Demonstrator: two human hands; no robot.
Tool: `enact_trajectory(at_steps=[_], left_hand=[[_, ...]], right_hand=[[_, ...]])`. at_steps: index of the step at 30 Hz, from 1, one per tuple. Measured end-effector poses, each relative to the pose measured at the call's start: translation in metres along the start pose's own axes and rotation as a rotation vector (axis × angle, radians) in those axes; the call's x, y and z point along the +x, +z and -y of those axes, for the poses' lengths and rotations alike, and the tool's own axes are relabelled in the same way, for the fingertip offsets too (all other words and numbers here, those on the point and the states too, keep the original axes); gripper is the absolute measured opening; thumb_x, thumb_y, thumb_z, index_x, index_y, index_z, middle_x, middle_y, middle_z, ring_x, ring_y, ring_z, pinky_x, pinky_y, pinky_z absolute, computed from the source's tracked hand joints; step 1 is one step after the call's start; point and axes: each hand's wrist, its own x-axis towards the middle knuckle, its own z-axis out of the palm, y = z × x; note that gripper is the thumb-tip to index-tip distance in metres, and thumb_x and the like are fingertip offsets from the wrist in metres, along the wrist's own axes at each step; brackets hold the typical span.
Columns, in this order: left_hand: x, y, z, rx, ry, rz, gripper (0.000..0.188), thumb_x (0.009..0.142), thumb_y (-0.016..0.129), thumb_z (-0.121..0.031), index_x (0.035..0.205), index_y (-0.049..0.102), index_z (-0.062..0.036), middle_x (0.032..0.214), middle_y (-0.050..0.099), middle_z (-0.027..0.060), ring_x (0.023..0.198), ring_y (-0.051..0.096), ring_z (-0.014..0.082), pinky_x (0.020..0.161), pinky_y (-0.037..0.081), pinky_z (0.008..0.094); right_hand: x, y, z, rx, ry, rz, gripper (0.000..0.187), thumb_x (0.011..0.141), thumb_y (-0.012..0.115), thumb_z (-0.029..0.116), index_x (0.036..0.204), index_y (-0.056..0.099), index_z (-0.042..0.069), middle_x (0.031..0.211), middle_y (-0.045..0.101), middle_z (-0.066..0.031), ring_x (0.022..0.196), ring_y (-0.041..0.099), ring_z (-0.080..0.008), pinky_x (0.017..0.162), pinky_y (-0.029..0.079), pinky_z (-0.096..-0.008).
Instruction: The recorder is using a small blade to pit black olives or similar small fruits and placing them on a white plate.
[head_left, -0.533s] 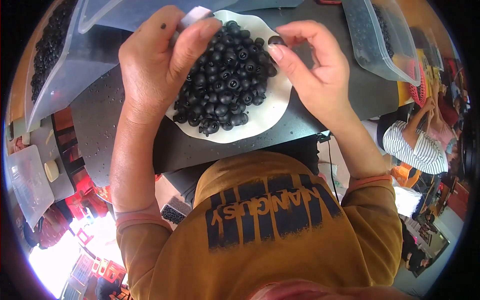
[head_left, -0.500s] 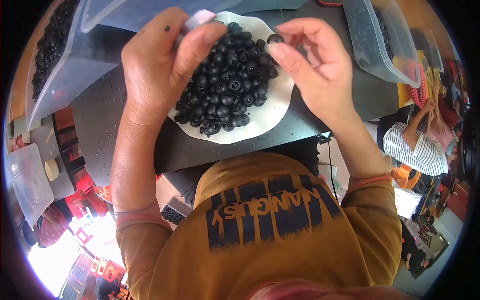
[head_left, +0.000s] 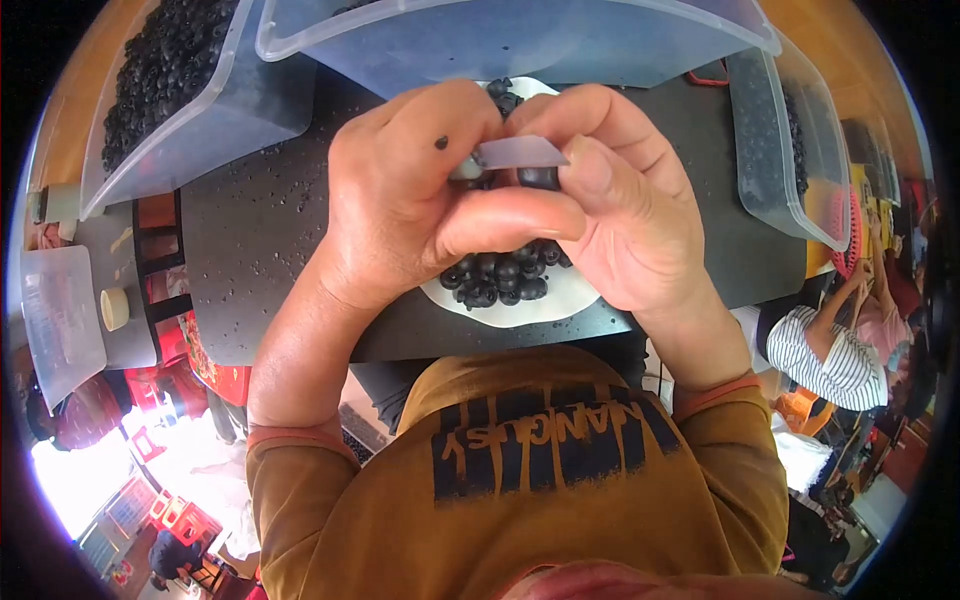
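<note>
My left hand [head_left: 390,200] is closed round a small knife, its short pale blade [head_left: 525,152] pointing right toward my right hand. Pinched in the fingers of my right hand [head_left: 645,210] is a small round black part [head_left: 540,178], just under the blade. The left thumb reaches across to the right fingers, and both hands meet over a white plate [head_left: 520,317]. On that plate lies a pile of similar black parts [head_left: 505,280], some showing a hole; the hands hide much of it. Whether the blade touches the part I cannot tell.
A clear bin [head_left: 255,115] of black parts stands at the left. Another clear bin [head_left: 520,60] stands behind the plate, a third [head_left: 758,150] at the right. Black crumbs dot the dark table [head_left: 250,260]. A person in a striped shirt [head_left: 825,345] is off to the right.
My hands have come together, bringing the blade to the black part. Before, they were apart on either side of the plate. The view has shifted, so the table and bins sit lower.
</note>
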Motion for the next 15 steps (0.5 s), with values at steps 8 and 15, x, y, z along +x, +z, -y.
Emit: enact_trajectory(at_steps=[8,15], left_hand=[[0.002,0.008,0.005,0.101,0.167,0.018,0.05,0.053,0.07,-0.05,0.064,0.048,-0.0063,0.053,0.043,0.0053,0.045,0.047,0.0226,0.041,0.038,0.0288],[0.0,0.013,0.007,0.108,0.173,0.029,0.05,0.053,0.069,-0.05,0.065,0.047,-0.0067,0.053,0.043,0.0045,0.044,0.045,0.0223,0.04,0.038,0.0287]], right_hand=[[-0.006,-0.007,-0.001,-0.063,0.042,0.01,0.025,0.09,0.048,0.023,0.098,0.049,-0.001,0.098,0.056,-0.0124,0.088,0.056,-0.0149,0.078,0.045,-0.0251],[-0.009,-0.009,-0.003,-0.044,0.035,-0.016,0.024,0.09,0.047,0.022,0.097,0.049,-0.001,0.098,0.056,-0.0122,0.088,0.056,-0.0147,0.077,0.045,-0.0244]])
